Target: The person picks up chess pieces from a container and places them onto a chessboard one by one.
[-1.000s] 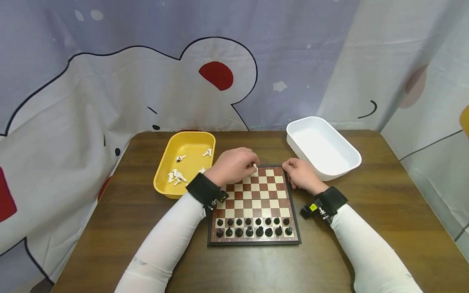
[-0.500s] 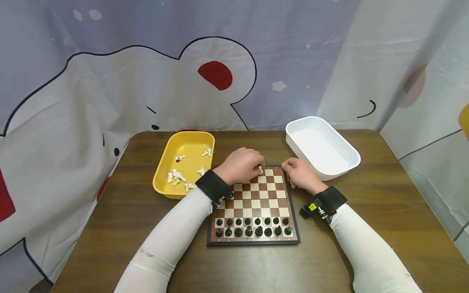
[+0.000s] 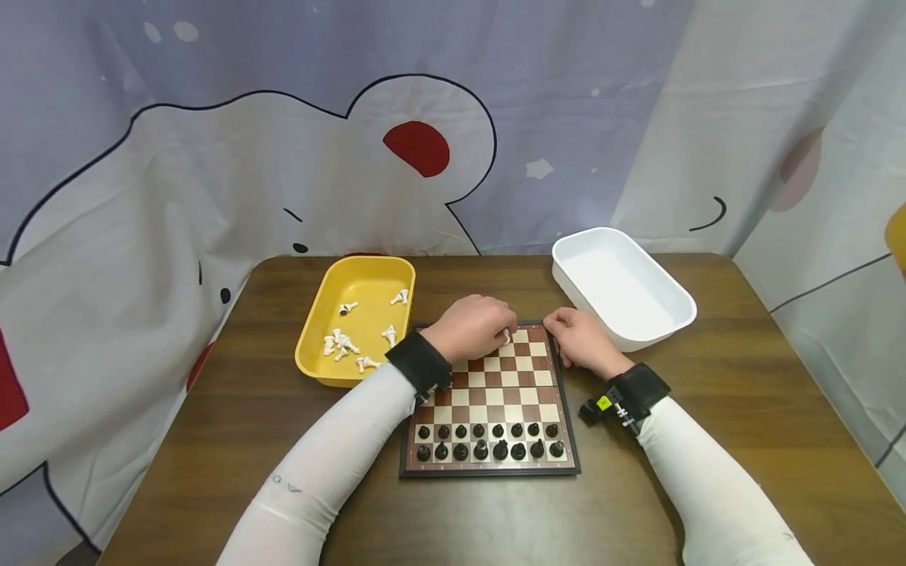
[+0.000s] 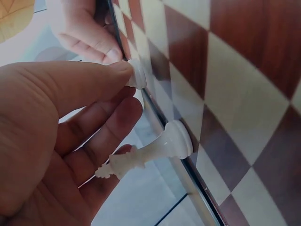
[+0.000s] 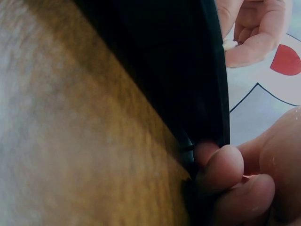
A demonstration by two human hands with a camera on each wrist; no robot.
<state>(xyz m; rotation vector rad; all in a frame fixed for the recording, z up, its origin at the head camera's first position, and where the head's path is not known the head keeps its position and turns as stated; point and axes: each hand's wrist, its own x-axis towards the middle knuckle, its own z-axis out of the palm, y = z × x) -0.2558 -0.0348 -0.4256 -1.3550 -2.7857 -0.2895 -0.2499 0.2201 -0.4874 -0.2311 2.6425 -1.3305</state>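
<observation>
One white chess piece (image 4: pixel 137 75) sits between the pinching fingers (image 4: pixel 96 81) of the left hand (image 3: pixel 473 328), while the right hand (image 3: pixel 583 341) grips the chessboard (image 3: pixel 520 395) corner.

**Gloss Meeting Grain**

The chessboard (image 3: pixel 501 395) is looking smooth and glossy; the white chess pieces (image 4: pixel 157 149) are gleaming like polished plastic. The yellow tray (image 3: pixel 371 316) is showing smooth plastic, the table (image 3: pixel 248 424) sheeny wood grain, the curtain (image 3: pixel 262 157) creased matt cloth.

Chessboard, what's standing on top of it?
Two rows of black pieces line the chessboard's near edge; a white piece stands by the far edge beside the left hand, which pinches another piece. What that hand covers can't be seen.
</observation>
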